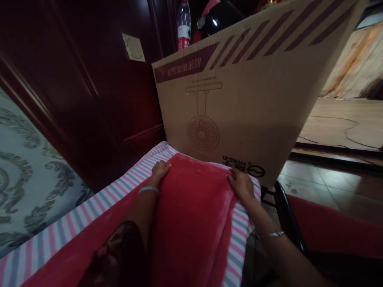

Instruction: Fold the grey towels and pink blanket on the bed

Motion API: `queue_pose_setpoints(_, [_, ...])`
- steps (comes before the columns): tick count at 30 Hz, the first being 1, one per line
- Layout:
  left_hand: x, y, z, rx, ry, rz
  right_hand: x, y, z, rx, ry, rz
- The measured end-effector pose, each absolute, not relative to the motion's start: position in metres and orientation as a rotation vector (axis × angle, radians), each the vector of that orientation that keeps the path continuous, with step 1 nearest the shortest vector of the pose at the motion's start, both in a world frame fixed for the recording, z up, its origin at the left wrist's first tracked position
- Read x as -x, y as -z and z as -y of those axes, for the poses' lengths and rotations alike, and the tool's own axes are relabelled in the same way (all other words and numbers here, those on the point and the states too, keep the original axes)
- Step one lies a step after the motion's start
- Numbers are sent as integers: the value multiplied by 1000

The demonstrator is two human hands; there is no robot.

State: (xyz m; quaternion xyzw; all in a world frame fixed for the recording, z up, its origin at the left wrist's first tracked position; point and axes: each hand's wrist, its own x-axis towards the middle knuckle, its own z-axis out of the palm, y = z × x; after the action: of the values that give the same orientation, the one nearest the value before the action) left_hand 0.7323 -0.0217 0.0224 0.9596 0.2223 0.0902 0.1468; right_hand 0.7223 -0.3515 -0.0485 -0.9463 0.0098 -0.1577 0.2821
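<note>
A red plush blanket (191,207) lies over a striped pink, grey and white sheet (89,209). My left hand (160,171), with a bracelet at the wrist, is closed on the blanket's far left edge. My right hand (241,184) grips its far right corner, with the fingers curled over the edge; a bangle sits on that wrist. Between the two hands the blanket is spread fairly flat, with a fold along its right side. The fingertips are partly hidden in the fabric.
A large cardboard box (254,91) with a printed fan stands just beyond the far edge. Behind it are a plastic bottle (184,28) and a black rounded object (223,18). Dark red wood panelling (119,99) borders the left; a black-framed red chair (323,227) is at right.
</note>
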Motion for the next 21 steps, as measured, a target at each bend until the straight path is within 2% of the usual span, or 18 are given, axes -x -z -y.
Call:
queue_pose_setpoints(3, [-741,-7,19,-2752,-198,-666,-726,58,356,2525,463,-49])
queue_pose_setpoints(9, [-763,-15,19,-2749,-130,-624,-731,62,362,2421,492,-26])
queue_pose_setpoints(16, [-765,4,34,-2787,-289,-575,-732,64,364,2257,545,-3])
queue_pose_setpoints(21, [-746,-13,39,-2845,-280,-509,-731,59,363,2268,496,-49])
